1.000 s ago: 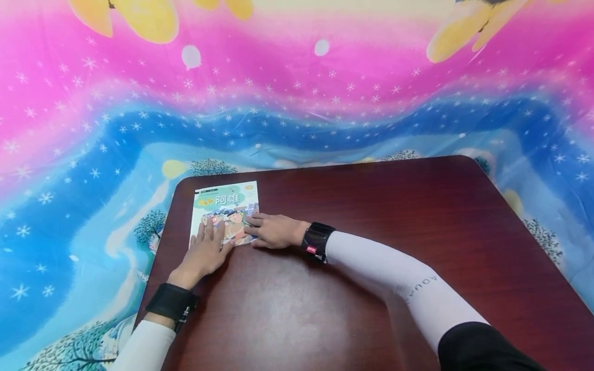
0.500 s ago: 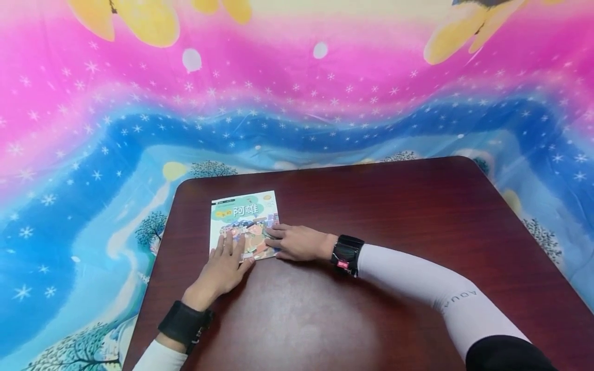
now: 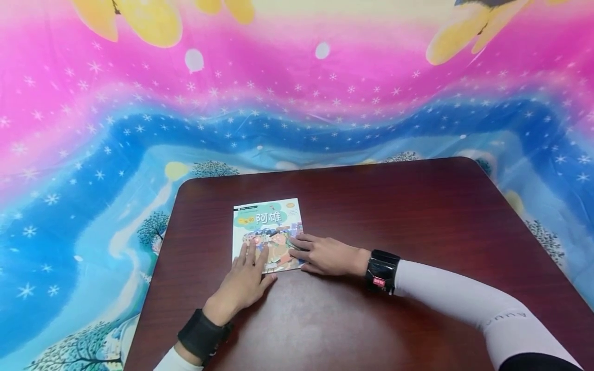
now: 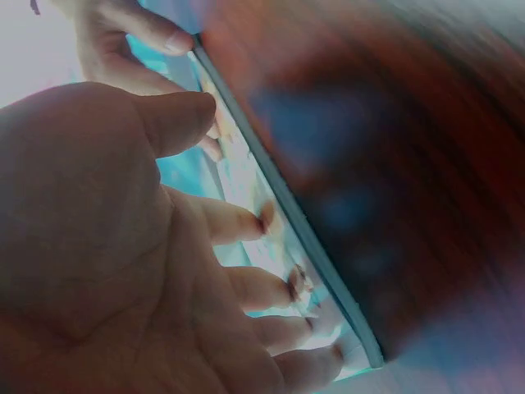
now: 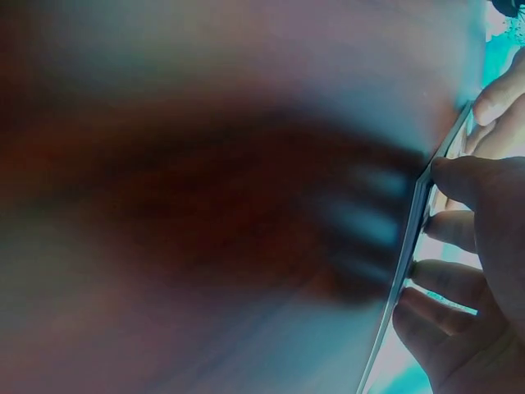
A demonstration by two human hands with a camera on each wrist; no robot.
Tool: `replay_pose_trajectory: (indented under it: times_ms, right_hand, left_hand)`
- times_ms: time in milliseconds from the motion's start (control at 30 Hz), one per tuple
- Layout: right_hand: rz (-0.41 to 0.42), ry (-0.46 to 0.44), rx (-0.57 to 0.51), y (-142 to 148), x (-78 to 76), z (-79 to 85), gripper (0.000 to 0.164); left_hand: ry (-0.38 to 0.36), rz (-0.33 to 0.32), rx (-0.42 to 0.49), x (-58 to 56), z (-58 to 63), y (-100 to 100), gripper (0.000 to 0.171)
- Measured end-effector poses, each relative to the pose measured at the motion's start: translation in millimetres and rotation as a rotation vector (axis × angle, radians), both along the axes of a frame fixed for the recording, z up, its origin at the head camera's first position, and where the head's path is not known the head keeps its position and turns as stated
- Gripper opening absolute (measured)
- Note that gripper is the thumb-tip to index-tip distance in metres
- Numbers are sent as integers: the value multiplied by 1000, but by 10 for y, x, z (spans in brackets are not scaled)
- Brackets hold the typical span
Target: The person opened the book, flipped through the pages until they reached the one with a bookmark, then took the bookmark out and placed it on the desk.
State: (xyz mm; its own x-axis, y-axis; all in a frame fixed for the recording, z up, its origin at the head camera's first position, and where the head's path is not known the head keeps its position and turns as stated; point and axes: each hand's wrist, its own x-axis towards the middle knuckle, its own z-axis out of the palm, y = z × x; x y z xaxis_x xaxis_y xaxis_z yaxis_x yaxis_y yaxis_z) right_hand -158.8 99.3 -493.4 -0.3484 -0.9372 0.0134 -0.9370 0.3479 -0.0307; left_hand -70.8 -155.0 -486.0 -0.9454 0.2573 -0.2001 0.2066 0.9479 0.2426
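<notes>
A thin illustrated book (image 3: 266,224) with a white and green cover lies face up on the dark reddish-brown table (image 3: 394,216), left of its middle. My left hand (image 3: 243,281) rests on the lower left of the cover, fingers extended and spread, thumb near the bottom edge. From the right side my right hand (image 3: 329,255) lays its straight fingertips over the book's right edge. In the left wrist view the fingertips (image 4: 299,283) touch the cover, and the book's edge runs beside them. The right wrist view shows the right fingers (image 5: 447,283) along another edge.
A pink and blue patterned cloth (image 3: 297,103) hangs behind the table and down its sides. The table's back edge lies a short way beyond the book. Black bands (image 3: 382,272) circle both wrists.
The book has slid right and toward me across the table, away from the back left corner. Both hands have travelled with it, fingers staying on the cover.
</notes>
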Motion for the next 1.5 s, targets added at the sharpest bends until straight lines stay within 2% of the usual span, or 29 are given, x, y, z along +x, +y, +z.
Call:
replay_pose_trajectory:
  times_ms: [400, 733, 967, 1067, 1200, 1367, 1500]
  right_hand:
    - [-27, -35, -50, 379, 80, -48, 52]
    - [-95, -73, -22, 574, 125, -50, 54]
    - [-91, -67, -46, 621, 141, -83, 54]
    - [-77, -73, -64, 629, 142, -100, 57]
    - [-78, -99, -84, 649, 137, -115, 61]
    - [-101, -122, -107, 672, 114, -119, 64]
    - [-114, -131, -117, 687, 96, -95, 65]
  left_hand:
    - [-44, -43, 8, 23, 19, 304, 76]
    - [-35, -77, 16, -1, 19, 447, 75]
    - [-28, -62, 7, 5, 11, 499, 75]
    - [-5, -51, -17, 13, 21, 507, 74]
    - [61, -60, -29, 12, 35, 514, 73]
    - [142, -109, 0, -24, 10, 528, 77]
    - [159, -129, 31, -54, -14, 540, 80]
